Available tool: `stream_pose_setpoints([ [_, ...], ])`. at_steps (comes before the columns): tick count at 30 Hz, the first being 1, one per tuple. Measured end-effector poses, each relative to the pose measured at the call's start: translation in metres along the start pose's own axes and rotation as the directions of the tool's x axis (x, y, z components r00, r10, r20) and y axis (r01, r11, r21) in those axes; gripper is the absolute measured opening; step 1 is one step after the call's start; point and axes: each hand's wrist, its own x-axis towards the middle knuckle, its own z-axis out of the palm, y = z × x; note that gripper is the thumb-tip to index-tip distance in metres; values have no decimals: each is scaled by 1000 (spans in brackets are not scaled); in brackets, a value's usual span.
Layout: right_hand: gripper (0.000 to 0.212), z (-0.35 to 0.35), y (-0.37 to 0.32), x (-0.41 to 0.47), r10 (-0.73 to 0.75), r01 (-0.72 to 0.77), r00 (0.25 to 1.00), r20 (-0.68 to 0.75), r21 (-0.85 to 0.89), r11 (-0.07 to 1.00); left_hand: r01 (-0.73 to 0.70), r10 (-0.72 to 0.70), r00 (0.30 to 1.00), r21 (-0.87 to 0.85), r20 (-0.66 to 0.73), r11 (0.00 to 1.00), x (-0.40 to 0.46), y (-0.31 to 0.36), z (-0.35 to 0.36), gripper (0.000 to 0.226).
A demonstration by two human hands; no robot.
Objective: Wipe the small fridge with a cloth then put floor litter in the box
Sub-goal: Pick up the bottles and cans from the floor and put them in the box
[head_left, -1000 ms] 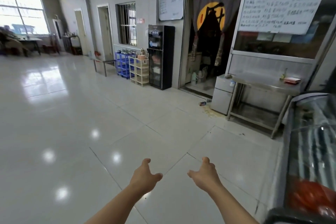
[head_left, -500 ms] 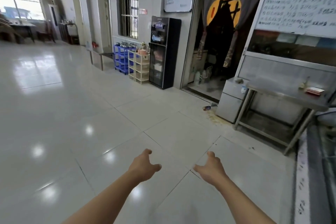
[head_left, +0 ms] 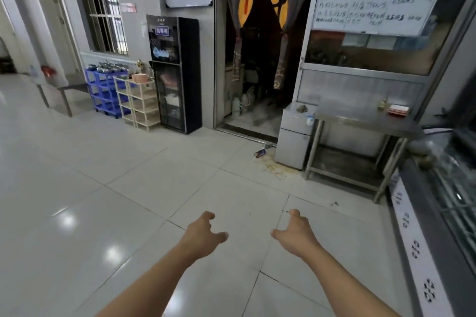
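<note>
The small grey two-door fridge (head_left: 293,136) stands against the wall to the right of a dark doorway, with a crumpled cloth-like lump (head_left: 302,108) on its top. A fallen can (head_left: 260,153) lies on the floor tiles by its lower left corner, beside a yellowish stain (head_left: 275,167). My left hand (head_left: 203,233) and my right hand (head_left: 296,235) are stretched out low in front of me, far short of the fridge. Both hold nothing, their fingers loosely curled. I see no box.
A steel table (head_left: 360,121) stands right of the fridge with a red-and-white packet (head_left: 398,109) on it. A glass display counter (head_left: 443,201) runs along the right edge. A tall black cabinet (head_left: 177,72) and plastic shelf racks (head_left: 140,103) line the left wall.
The view has moved closer to the fridge and doorway, which now look larger. Both hands stay held out in front, empty, in much the same pose.
</note>
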Motion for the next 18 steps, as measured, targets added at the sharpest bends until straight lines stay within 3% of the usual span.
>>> stream_pose_setpoints([
  [10, 81, -2, -90, 240, 13, -12, 1000, -14, 61, 998, -37, 36, 999, 72, 18, 997, 237, 64, -60, 65],
  [18, 79, -7, -166, 408, -18, 18, 1000, -15, 30, 999, -37, 36, 999, 7, 28, 999, 415, 96, -107, 65],
])
